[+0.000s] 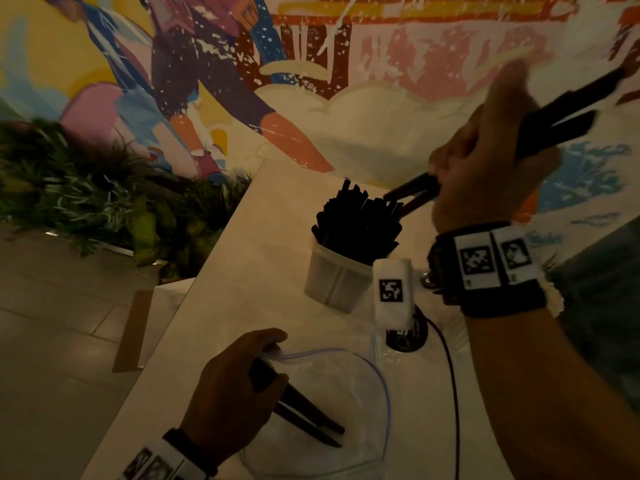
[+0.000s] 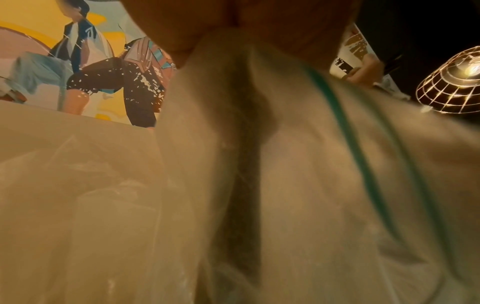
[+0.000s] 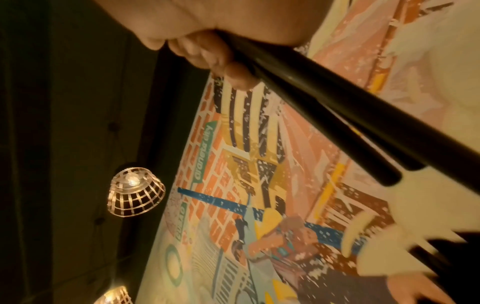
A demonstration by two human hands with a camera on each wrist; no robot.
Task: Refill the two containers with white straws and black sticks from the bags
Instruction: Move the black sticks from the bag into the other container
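Observation:
A white container (image 1: 334,278) on the table is packed with upright black sticks (image 1: 356,220). Just right of it and above, my right hand (image 1: 485,178) grips a few black sticks (image 1: 561,112), their lower ends angled down beside the container's top. In the right wrist view those held sticks (image 3: 337,115) run from my curled fingers (image 3: 207,53) toward the lower right. Near the table's front, my left hand (image 1: 235,386) holds the mouth of a clear zip bag (image 1: 346,403) together with the ends of two black sticks (image 1: 308,420) lying inside it. The bag (image 2: 311,185) fills the left wrist view, blurred.
The white table (image 1: 242,289) runs diagonally, its left edge over a tiled floor with green plants (image 1: 86,188). A black cable (image 1: 450,375) crosses the table by my right forearm. A painted mural wall stands behind. Wire lamps (image 3: 135,191) hang overhead.

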